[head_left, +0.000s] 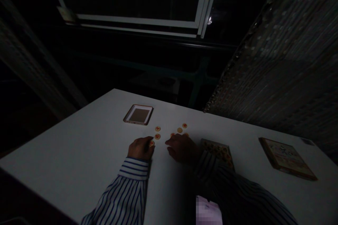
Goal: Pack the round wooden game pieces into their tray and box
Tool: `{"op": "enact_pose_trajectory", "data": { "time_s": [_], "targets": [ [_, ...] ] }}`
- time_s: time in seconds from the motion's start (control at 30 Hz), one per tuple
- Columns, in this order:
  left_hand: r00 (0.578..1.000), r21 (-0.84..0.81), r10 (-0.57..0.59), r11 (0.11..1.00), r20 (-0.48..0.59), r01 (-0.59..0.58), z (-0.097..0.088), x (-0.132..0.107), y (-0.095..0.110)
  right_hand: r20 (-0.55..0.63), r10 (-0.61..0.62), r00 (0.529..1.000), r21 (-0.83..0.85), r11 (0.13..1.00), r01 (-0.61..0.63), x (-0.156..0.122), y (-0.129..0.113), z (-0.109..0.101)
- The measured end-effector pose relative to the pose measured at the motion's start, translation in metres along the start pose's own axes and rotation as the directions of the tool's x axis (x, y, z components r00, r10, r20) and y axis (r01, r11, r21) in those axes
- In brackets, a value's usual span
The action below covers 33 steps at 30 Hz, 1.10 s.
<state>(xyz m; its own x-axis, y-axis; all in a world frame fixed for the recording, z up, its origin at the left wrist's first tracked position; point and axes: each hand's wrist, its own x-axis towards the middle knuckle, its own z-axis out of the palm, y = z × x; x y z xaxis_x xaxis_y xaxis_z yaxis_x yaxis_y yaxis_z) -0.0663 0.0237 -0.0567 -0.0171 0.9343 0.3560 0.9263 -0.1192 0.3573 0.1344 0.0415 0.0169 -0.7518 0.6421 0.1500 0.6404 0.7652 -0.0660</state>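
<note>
Several small round wooden discs with red marks lie on a white table [79, 154]. My left hand [140, 148] rests on the table with its fingers curled, the fingertips on one disc [151, 143]. Two more discs [157, 132] lie in a line just beyond it. My right hand [182, 148] lies knuckles up beside it, fingers bent down onto the table near other discs [180, 130]. Whether it holds one is hidden. Both sleeves are striped.
An open shallow box tray [138, 114] sits beyond the discs. A patterned box [217, 150] lies partly under my right forearm, and a flat box lid [286, 158] lies at the right. A dark window frame [137, 21] and a textured wall [285, 59] stand behind.
</note>
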Motion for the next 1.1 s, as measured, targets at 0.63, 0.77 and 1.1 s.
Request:
{"op": "enact_pose_trajectory", "data": {
  "time_s": [0.63,0.77,1.1],
  "targets": [
    [0.992,-0.014,0.072,0.997,-0.1,-0.074,0.002,-0.001,0.001,0.031,0.001,1.0,0.0,1.0,-0.001,0.0,-0.003,0.002],
    [0.993,-0.04,0.058,0.997,-0.104,-0.062,0.001,-0.001,0.004,0.013,0.003,1.0,0.005,1.0,-0.003,-0.002,-0.003,0.001],
    [0.978,-0.187,-0.052,0.982,-0.203,0.014,-0.002,-0.005,0.019,-0.001,-0.003,1.0,-0.013,1.0,0.003,-0.009,-0.006,-0.005]
  ]
}}
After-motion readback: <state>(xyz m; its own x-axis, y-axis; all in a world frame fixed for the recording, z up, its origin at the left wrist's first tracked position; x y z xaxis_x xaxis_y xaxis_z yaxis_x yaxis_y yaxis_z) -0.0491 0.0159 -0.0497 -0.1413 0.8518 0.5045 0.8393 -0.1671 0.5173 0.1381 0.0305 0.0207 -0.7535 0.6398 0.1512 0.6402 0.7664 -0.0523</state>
